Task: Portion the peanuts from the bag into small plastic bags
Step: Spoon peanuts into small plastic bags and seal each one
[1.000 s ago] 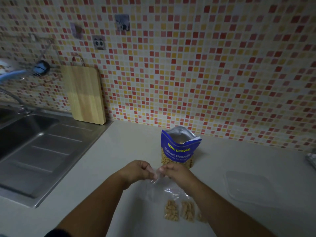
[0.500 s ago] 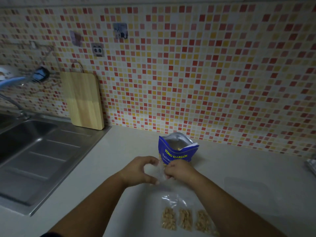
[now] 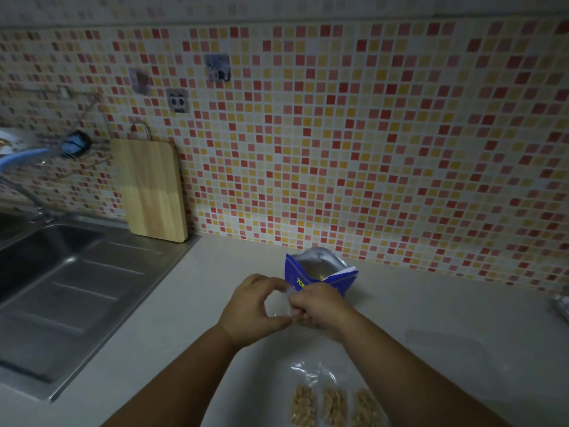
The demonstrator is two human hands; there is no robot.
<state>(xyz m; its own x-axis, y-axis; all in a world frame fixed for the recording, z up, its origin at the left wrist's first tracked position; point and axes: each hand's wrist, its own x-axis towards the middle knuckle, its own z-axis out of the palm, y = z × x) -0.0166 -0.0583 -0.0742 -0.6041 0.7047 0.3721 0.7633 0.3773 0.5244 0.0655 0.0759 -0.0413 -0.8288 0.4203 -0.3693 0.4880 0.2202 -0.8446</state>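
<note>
A blue peanut bag (image 3: 320,271) stands open on the counter near the tiled wall, its silver inside showing. Just in front of it both my hands hold a small clear plastic bag (image 3: 278,305). My left hand (image 3: 252,306) grips its left edge with thumb and fingers curled around the mouth. My right hand (image 3: 317,306) pinches the right edge, with some peanuts visible under its fingers. Three filled small bags of peanuts (image 3: 334,406) lie side by side on the counter below my forearms.
A steel sink with drainboard (image 3: 77,291) fills the left. A wooden cutting board (image 3: 151,189) leans on the wall behind it. A clear plastic lid (image 3: 446,349) lies on the counter at right; a foil item (image 3: 562,306) sits at the far right edge.
Both hands have moved away from me toward the blue bag with the small clear bag, and its mouth is now held wider between them. The view tilted, showing the filled bags lower.
</note>
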